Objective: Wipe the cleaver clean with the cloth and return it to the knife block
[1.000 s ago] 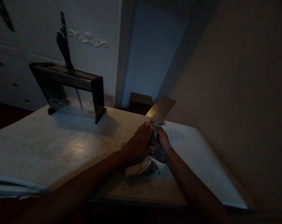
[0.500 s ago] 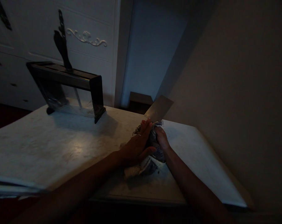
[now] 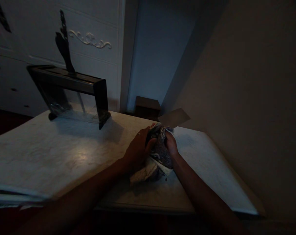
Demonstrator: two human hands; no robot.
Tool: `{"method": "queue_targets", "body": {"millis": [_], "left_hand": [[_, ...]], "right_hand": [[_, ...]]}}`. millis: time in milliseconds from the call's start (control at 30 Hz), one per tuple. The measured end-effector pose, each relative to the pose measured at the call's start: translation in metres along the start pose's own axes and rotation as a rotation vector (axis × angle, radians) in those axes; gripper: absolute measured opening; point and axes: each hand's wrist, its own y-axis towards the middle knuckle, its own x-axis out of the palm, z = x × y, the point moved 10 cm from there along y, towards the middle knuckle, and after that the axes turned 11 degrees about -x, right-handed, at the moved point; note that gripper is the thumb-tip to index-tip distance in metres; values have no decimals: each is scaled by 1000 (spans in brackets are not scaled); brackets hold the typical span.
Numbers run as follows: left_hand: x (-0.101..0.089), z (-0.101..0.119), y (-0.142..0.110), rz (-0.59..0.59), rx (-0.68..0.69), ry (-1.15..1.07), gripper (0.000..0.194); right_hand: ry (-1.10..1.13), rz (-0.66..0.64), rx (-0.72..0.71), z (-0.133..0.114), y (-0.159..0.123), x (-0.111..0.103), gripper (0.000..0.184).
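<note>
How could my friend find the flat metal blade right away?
Start at the pale table, where the left hand and right hand touch a bunched dark cloth. Just beyond the cloth, the blade sticks out, away from the person. It's smooth, flat and grey, unlike the crumpled, patterned cloth.

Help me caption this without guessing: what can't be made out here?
All in the head view:
Near end of the blade: hidden by the cloth.
Fingertips of the right hand: behind the cloth.
Lower part of the brown box: hidden by the table.
Dark object, upper left: cut off by the picture's edge.
</note>
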Motion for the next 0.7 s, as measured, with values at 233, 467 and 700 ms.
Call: {"method": "queue_targets", "body": {"millis": [233, 467, 700], "left_hand": [[-21, -7, 8, 111, -13, 27, 17], [-17, 14, -3, 120, 244, 96, 25], [-3, 29, -15, 52, 482, 249, 27]], "right_hand": [[-69, -37, -47, -10, -1, 8, 18], [-74, 12, -42, -18, -10, 15, 16], [-45, -64, 0, -5, -10, 20, 22]]}}
